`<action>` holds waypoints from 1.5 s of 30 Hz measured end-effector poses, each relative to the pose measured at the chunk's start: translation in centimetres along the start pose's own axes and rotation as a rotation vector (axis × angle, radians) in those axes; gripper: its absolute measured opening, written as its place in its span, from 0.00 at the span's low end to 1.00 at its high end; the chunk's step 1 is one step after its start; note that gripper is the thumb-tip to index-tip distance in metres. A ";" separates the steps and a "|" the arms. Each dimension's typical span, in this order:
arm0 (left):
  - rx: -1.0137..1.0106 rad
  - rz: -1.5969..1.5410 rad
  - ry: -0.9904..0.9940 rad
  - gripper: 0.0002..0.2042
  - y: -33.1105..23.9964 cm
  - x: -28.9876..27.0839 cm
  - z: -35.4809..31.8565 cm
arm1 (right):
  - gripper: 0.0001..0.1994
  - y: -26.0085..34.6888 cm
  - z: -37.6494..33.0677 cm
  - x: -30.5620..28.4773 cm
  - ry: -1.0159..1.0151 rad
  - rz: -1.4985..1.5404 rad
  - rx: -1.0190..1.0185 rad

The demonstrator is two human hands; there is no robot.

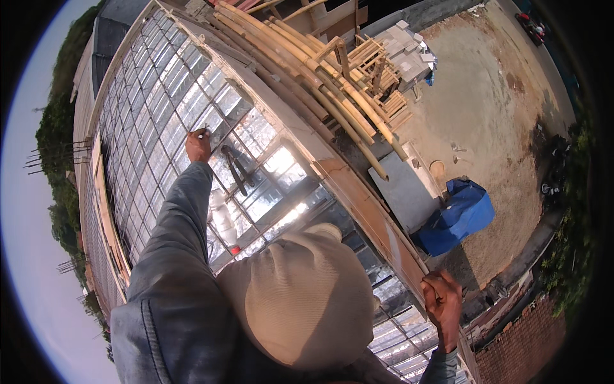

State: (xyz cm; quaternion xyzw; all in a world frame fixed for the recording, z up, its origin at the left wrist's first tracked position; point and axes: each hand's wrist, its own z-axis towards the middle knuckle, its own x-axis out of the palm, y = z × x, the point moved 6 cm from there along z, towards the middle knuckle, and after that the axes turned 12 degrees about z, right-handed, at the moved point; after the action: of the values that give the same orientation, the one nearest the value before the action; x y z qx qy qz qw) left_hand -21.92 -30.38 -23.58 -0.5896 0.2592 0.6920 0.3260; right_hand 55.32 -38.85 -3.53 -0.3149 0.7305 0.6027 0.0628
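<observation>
My left hand (199, 146) reaches forward over a grid of thin steel bars (160, 83) laid above shiny corrugated metal sheets (272, 131). Its fingers are closed, with a small pale spot at the fingertips that I cannot make out. Just right of that hand, dark long-handled pincers (237, 170) lie on the grid. Nearer to me, a clear plastic bottle (222, 221) with a red cap rests among the bars. Off to the right, my right hand (442, 301) is raised beside the deck's edge, thumb and fingers curled together; whatever they hold is hidden.
A wooden edge board (361, 198) borders the deck, with a drop beyond it. Bamboo poles (320, 70) lie alongside. Below are stacked grey blocks (406, 54), a blue tarp (457, 214) and sandy ground (473, 115). Beige cloth (300, 294) hides the lower middle.
</observation>
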 end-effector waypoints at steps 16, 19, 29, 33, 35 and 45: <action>-0.044 0.083 -0.056 0.09 1.8 -2.6 -0.4 | 0.02 1.9 4.3 0.4 0.070 0.019 -0.029; 0.012 0.124 0.010 0.09 -0.3 -2.3 -0.7 | 0.02 1.5 3.7 0.2 0.041 0.020 -0.014; 0.227 0.410 0.040 0.11 0.7 -3.5 0.1 | 0.04 2.6 5.0 4.2 0.161 0.073 -0.164; -0.032 -0.103 -0.083 0.08 4.6 -5.4 -2.3 | 0.04 6.1 9.1 9.8 0.351 0.202 -0.344; -0.173 -0.399 -0.019 0.08 9.2 -7.3 -5.3 | 0.04 8.8 11.1 13.4 0.468 0.186 -0.473; -0.941 -0.445 0.202 0.21 20.3 -11.4 -31.1 | 0.10 19.8 22.3 30.5 0.624 -0.085 -0.679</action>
State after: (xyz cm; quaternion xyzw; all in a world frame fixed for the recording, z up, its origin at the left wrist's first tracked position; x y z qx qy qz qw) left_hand -16.09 -68.43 -18.15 -0.7767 -0.1806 0.5872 0.1388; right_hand 14.04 -28.61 -7.15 -0.5137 0.4624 0.6809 -0.2423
